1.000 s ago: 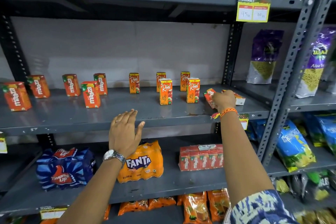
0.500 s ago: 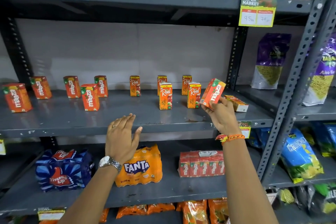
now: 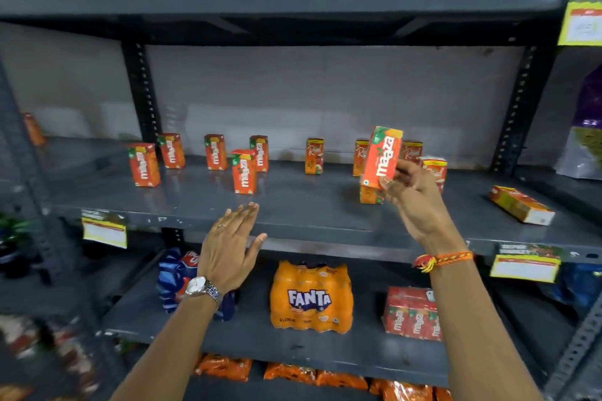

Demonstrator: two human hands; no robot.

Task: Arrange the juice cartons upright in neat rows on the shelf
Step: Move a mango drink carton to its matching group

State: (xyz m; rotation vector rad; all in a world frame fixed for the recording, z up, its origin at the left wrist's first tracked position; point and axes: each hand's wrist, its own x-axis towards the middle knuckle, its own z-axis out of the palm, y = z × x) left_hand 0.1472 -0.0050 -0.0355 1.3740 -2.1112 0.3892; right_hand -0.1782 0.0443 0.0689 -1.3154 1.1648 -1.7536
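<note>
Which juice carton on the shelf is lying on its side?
The Real carton at the far right of the shelf: it lies flat, alone, while the other Real and Maaza cartons there stand upright.

Bare shelf (image 3: pixel 293 205) front between Maaza cartons (image 3: pixel 243 171) and seemingly Real cartons (image 3: pixel 314 156).

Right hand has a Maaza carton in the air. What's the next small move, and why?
Probably carry the held Maaza carton left and stand it beside the front Maaza carton: the right hand holds it among Real cartons, while Maazas stand further left.
</note>
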